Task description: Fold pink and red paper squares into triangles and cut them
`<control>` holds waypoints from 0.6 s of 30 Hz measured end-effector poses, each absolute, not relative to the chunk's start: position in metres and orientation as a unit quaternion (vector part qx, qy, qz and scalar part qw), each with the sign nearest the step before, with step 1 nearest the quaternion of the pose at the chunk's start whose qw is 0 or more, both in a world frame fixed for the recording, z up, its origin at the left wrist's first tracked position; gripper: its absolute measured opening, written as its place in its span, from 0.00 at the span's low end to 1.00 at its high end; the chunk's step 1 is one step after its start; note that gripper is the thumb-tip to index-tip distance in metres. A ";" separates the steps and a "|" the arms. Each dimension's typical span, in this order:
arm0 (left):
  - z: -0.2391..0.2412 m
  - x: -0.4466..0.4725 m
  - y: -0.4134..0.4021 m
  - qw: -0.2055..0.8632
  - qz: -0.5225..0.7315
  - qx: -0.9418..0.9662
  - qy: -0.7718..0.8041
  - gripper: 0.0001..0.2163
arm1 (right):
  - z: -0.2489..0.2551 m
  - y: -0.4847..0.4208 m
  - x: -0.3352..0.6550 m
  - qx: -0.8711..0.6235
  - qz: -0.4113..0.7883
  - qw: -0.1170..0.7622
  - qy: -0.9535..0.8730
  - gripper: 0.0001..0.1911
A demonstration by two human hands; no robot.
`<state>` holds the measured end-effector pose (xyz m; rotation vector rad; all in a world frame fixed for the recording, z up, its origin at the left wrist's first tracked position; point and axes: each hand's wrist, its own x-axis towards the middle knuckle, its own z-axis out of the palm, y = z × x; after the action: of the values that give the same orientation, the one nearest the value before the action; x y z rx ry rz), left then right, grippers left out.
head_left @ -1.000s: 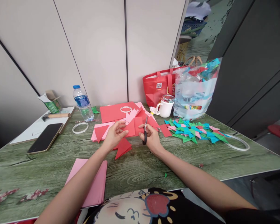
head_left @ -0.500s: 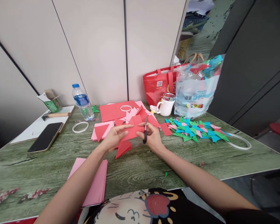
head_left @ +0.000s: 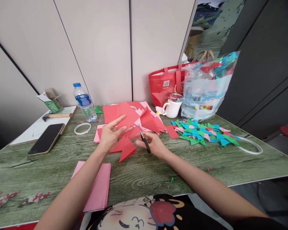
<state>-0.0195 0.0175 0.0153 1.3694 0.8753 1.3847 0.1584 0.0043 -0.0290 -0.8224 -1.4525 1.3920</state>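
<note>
My left hand (head_left: 110,134) pinches a piece of red paper (head_left: 127,113), held tilted above the heap on the table. Black-handled scissors (head_left: 146,143) rest in my right hand (head_left: 155,145), blades pointing up and away from me. Their tips lie close to the lower right of the held paper; whether they touch it I cannot tell. Beneath my hands lie folded red paper pieces (head_left: 127,149) and further red sheets (head_left: 151,121) over pink ones. Nearer to me, a stack of pink paper (head_left: 99,185) is partly covered by my left forearm.
Folded green, blue and pink pieces (head_left: 204,132) form a pile at the right, beside a white ring (head_left: 254,148). Behind stand a white mug (head_left: 173,107), a red bag (head_left: 158,89) and a plastic bag (head_left: 204,92). At left are a bottle (head_left: 84,102), a phone (head_left: 46,139) and a hammer (head_left: 60,115).
My left hand has lifted and turned the red paper up and to the left. My right hand has come off the paper and lowered slightly, with the scissors now slanting left.
</note>
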 end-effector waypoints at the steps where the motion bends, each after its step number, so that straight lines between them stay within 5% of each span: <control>1: 0.016 -0.019 0.017 0.485 0.563 0.564 0.360 0.29 | -0.029 0.004 0.158 -0.331 0.576 0.451 -0.596 0.21; 18: 0.021 -0.020 0.013 0.373 0.458 0.685 0.426 0.20 | -0.027 0.001 0.162 -0.281 0.639 0.413 -0.586 0.18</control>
<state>-0.0204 0.0129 0.0206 1.7563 1.0910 1.1743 0.1622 0.0014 -0.0268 -0.7060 -1.4725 1.6064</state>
